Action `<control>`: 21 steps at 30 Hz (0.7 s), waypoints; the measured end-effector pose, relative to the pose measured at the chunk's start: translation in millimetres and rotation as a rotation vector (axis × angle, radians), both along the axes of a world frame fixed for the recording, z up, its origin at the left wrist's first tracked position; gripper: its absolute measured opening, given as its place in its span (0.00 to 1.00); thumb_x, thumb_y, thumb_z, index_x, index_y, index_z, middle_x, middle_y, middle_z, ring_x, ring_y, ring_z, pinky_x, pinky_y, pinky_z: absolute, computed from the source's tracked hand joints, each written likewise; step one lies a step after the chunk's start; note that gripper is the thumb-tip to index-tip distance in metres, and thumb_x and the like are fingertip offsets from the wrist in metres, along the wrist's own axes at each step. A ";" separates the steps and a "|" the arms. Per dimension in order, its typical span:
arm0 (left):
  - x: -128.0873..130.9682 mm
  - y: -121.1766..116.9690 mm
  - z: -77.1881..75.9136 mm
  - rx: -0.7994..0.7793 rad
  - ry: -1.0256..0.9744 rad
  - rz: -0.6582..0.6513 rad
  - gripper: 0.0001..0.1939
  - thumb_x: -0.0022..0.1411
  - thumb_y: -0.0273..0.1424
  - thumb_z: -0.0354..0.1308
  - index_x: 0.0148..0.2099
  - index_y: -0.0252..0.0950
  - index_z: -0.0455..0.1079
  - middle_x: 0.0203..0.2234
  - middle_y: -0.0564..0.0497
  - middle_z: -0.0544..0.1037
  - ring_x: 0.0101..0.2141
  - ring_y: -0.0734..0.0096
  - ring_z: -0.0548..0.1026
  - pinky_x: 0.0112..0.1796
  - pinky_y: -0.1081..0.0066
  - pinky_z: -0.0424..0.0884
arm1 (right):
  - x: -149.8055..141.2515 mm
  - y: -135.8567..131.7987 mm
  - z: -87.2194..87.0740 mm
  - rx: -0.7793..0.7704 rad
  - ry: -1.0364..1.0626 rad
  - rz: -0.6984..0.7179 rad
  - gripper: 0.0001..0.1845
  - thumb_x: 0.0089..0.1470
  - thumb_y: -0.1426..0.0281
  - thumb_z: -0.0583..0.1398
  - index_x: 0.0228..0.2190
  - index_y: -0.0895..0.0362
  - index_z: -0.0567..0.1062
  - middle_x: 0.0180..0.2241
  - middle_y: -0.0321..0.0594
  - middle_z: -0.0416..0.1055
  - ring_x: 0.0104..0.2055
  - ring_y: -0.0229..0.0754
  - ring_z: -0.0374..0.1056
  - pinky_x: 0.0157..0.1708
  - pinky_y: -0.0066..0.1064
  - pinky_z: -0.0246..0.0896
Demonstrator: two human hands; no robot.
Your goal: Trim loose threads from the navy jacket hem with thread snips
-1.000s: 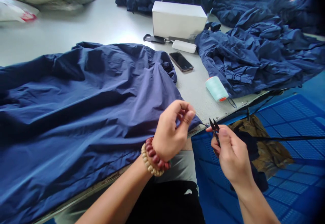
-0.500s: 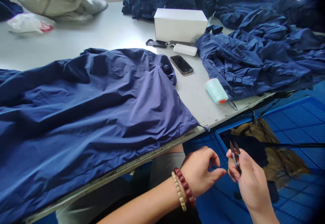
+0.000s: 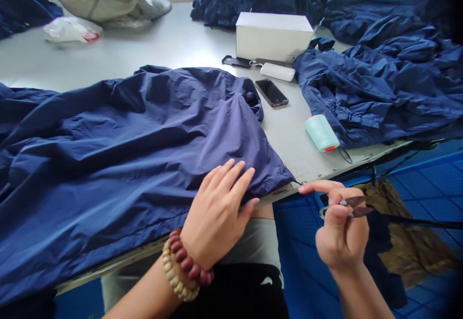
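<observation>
Back up on the navy garment (image 3: 119,165), left hand (image 3: 217,215) spread flat, holding nothing, right fingers (image 3: 334,227) pinching thread snips (image 3: 356,208).

Ok so the left hand (image 3: 217,215) is pressed flat on a navy nylon garment (image 3: 144,165) right at the table edge, with beaded bracelets (image 3: 177,266) on that wrist. Thread snips (image 3: 352,209) are pinched in the right hand (image 3: 342,232), just off the edge. A mint thread cone (image 3: 321,133) is sitting near a smartphone (image 3: 271,92) and power bank (image 3: 278,72) on the white table (image 3: 108,51).
</observation>
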State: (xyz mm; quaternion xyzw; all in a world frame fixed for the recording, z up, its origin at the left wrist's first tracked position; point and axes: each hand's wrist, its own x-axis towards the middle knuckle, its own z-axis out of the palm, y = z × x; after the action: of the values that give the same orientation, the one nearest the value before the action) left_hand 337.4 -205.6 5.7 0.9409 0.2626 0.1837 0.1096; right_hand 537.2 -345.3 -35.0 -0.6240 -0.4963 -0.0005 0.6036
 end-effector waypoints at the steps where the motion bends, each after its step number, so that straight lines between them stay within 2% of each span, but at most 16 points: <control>1: -5.5 6.9 -2.4 0.014 0.053 0.019 0.29 0.75 0.38 0.61 0.73 0.37 0.67 0.72 0.40 0.69 0.72 0.45 0.65 0.70 0.43 0.65 | 0.2 8.0 2.4 -0.009 -0.045 0.054 0.14 0.78 0.59 0.50 0.38 0.51 0.63 0.46 0.48 0.80 0.52 0.52 0.76 0.55 0.51 0.68; 3: -14.7 16.0 -9.0 0.026 0.118 0.040 0.33 0.74 0.41 0.61 0.76 0.38 0.63 0.75 0.41 0.64 0.74 0.44 0.60 0.71 0.42 0.62 | 2.5 20.8 2.6 -0.111 -0.121 0.156 0.08 0.77 0.63 0.51 0.43 0.51 0.65 0.56 0.50 0.80 0.63 0.54 0.73 0.62 0.55 0.66; 4: -18.3 18.6 -12.3 0.027 0.133 0.043 0.36 0.74 0.43 0.61 0.77 0.39 0.60 0.76 0.41 0.61 0.75 0.44 0.59 0.72 0.43 0.61 | 4.3 25.4 0.7 -0.180 -0.156 0.185 0.06 0.77 0.65 0.52 0.47 0.51 0.68 0.58 0.49 0.79 0.65 0.53 0.72 0.64 0.54 0.66; 6: -23.8 20.9 -17.3 0.022 0.142 0.043 0.39 0.74 0.45 0.61 0.79 0.40 0.56 0.78 0.42 0.57 0.76 0.45 0.56 0.73 0.43 0.59 | 7.9 30.7 -5.6 -0.297 -0.220 0.199 0.12 0.77 0.66 0.53 0.56 0.50 0.70 0.61 0.47 0.78 0.66 0.51 0.72 0.64 0.51 0.67; 9: -28.7 22.1 -19.9 -0.003 0.157 0.024 0.42 0.73 0.47 0.61 0.81 0.41 0.53 0.79 0.44 0.54 0.77 0.46 0.53 0.74 0.44 0.57 | 10.7 30.6 -15.4 -0.329 -0.275 0.176 0.19 0.77 0.67 0.53 0.63 0.50 0.71 0.62 0.45 0.78 0.67 0.49 0.71 0.68 0.51 0.64; 15: -32.9 27.8 -17.3 -0.080 0.189 -0.006 0.43 0.74 0.50 0.59 0.81 0.43 0.50 0.80 0.46 0.51 0.78 0.49 0.50 0.75 0.45 0.55 | 6.9 23.9 -22.8 -0.252 -0.263 0.137 0.18 0.77 0.70 0.49 0.61 0.54 0.71 0.59 0.45 0.80 0.66 0.47 0.73 0.70 0.52 0.62; 21: -33.5 31.3 -15.2 -0.129 0.202 -0.022 0.40 0.77 0.51 0.54 0.82 0.43 0.50 0.80 0.47 0.50 0.78 0.51 0.49 0.76 0.46 0.53 | 3.2 25.9 -33.0 -0.161 -0.247 0.099 0.11 0.77 0.71 0.48 0.45 0.53 0.69 0.55 0.49 0.82 0.63 0.51 0.76 0.66 0.58 0.65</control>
State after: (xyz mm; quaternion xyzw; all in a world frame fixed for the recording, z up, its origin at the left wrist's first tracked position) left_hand 303.9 -174.3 -9.5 0.9485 0.2732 0.0696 0.1447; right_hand 540.3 -319.4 -68.1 -0.6404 -0.5952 -0.0076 0.4853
